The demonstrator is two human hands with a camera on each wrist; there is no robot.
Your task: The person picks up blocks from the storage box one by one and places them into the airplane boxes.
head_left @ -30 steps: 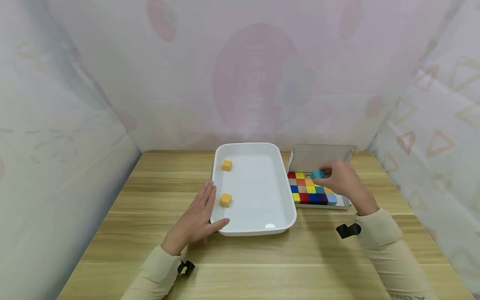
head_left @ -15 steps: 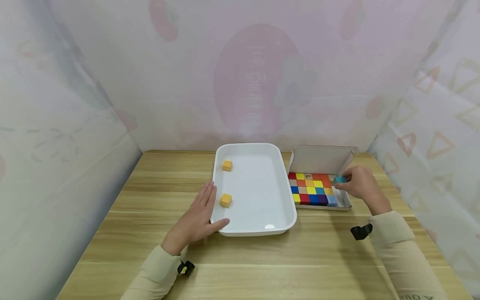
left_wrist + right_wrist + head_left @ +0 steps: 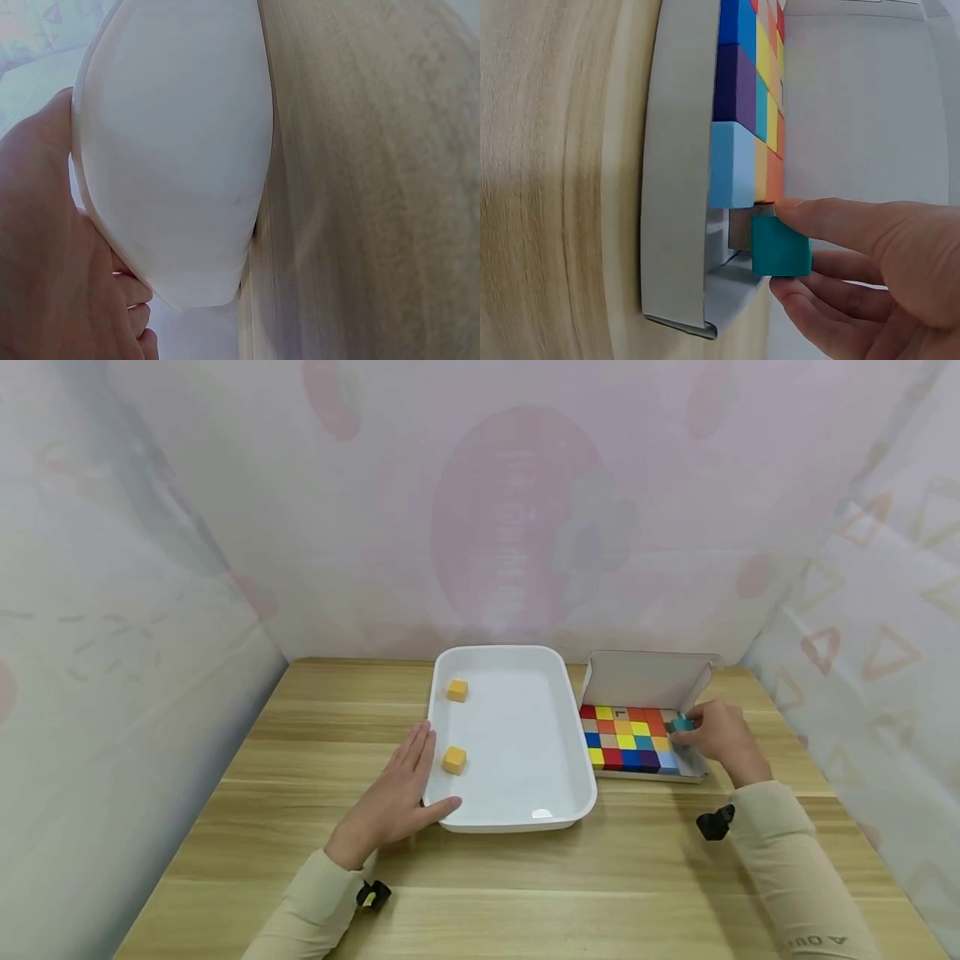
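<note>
A white tray point(image 3: 517, 814) sits mid-table with two orange cubes point(image 3: 457, 690) point(image 3: 453, 760) inside near its left wall. My left hand point(image 3: 393, 797) lies flat with straight fingers against the tray's left rim point(image 3: 180, 150), thumb at the near corner. An open cardboard box point(image 3: 647, 679) of coloured cubes point(image 3: 626, 739) stands right of the tray. My right hand point(image 3: 716, 735) pinches a teal cube point(image 3: 682, 723) point(image 3: 780, 247) at the box's right edge, over a gap beside the light-blue cube point(image 3: 731, 165).
The wooden table point(image 3: 525, 877) is enclosed by pale patterned curtains on three sides. The box's lid stands upright behind the cubes. Small black clips sit at both wrists, on beige sleeves.
My right hand carried the teal cube from above the box's middle rightward and down to the gap at the box's right edge. The left hand stayed on the tray.
</note>
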